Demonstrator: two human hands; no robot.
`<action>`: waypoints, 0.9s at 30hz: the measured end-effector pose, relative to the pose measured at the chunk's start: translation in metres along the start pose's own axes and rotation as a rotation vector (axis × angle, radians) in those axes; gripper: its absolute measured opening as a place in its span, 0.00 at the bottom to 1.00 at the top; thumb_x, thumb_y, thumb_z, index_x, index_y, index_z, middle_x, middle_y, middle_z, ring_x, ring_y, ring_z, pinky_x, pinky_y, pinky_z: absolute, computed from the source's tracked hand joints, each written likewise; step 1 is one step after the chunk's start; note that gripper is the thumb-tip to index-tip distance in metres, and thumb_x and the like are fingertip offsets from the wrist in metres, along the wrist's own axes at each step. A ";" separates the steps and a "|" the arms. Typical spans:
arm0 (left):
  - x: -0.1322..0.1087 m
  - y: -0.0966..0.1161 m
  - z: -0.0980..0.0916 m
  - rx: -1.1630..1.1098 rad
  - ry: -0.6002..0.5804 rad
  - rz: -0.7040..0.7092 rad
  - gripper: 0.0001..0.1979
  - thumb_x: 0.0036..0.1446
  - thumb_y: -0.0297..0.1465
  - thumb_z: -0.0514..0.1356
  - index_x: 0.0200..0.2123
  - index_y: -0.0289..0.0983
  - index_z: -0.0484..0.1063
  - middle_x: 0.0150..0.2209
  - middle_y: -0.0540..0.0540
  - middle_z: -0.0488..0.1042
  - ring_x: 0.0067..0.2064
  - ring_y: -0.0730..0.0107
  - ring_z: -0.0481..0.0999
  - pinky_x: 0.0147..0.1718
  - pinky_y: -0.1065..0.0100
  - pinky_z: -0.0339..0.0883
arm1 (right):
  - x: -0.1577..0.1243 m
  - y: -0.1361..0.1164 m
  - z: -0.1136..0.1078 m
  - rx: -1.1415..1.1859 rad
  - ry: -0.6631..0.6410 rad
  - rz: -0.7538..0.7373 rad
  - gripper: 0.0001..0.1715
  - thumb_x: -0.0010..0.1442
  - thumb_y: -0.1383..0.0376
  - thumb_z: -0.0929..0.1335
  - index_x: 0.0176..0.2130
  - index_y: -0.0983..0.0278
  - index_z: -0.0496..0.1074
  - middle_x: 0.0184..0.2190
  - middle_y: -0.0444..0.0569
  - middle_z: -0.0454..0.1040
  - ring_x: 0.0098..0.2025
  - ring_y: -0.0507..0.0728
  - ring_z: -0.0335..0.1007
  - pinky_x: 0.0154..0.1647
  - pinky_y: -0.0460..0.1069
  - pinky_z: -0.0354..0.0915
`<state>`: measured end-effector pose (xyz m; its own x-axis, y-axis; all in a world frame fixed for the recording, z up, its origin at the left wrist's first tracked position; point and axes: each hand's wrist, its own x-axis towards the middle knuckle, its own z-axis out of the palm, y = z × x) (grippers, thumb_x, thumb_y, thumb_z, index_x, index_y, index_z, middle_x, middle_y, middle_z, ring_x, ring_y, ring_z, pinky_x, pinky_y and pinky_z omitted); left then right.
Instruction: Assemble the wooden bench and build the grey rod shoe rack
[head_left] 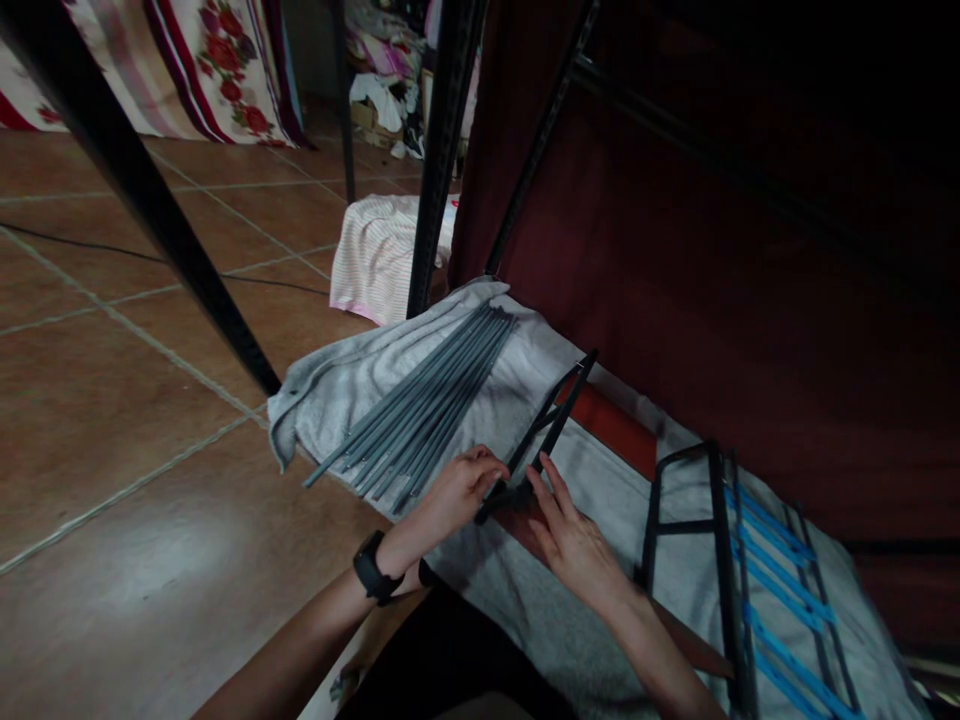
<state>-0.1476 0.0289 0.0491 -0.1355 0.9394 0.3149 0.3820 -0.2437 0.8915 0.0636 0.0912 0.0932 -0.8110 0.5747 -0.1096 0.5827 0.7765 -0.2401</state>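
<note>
My left hand (pixel 457 492), with a black watch on its wrist, is closed around the near end of a pair of thin black rods (pixel 551 420). The rods rise away from me at a slant over a grey cloth (pixel 352 385). Beside it, my right hand (pixel 574 540) has its fingers stretched out and its fingertips touch the same rods. Just left of my hands, several grey rods (pixel 424 405) lie side by side in a bundle on the cloth.
A black frame with blue cross-straps (pixel 757 560) lies on the cloth at the right. Dark red fabric (pixel 675 250) hangs behind on black frame poles (pixel 439 160). A striped cloth (pixel 375 255), a cable and brown floor tiles (pixel 112 380) are at left.
</note>
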 end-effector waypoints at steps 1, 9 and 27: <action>0.000 0.000 0.001 -0.002 0.005 -0.005 0.13 0.65 0.25 0.51 0.38 0.37 0.76 0.36 0.46 0.73 0.39 0.70 0.74 0.40 0.70 0.65 | 0.000 0.000 0.000 0.005 0.003 -0.004 0.43 0.67 0.67 0.57 0.71 0.48 0.28 0.73 0.49 0.29 0.56 0.62 0.71 0.50 0.59 0.74; 0.000 0.005 0.007 0.035 -0.024 0.038 0.15 0.67 0.26 0.49 0.39 0.37 0.76 0.39 0.45 0.72 0.40 0.71 0.73 0.41 0.70 0.65 | 0.000 -0.001 0.000 -0.002 -0.004 0.006 0.41 0.68 0.66 0.57 0.71 0.52 0.32 0.73 0.49 0.29 0.58 0.62 0.69 0.52 0.57 0.73; 0.014 0.000 0.009 -0.223 -0.121 -0.074 0.09 0.60 0.27 0.56 0.33 0.34 0.76 0.35 0.46 0.71 0.30 0.76 0.72 0.29 0.74 0.69 | -0.012 -0.006 0.003 0.139 0.071 0.092 0.27 0.68 0.67 0.57 0.64 0.58 0.60 0.59 0.50 0.70 0.57 0.57 0.70 0.57 0.54 0.68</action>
<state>-0.1413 0.0447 0.0506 -0.0401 0.9753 0.2171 0.1623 -0.2080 0.9646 0.0695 0.0789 0.0936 -0.7461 0.6622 -0.0698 0.6371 0.6795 -0.3640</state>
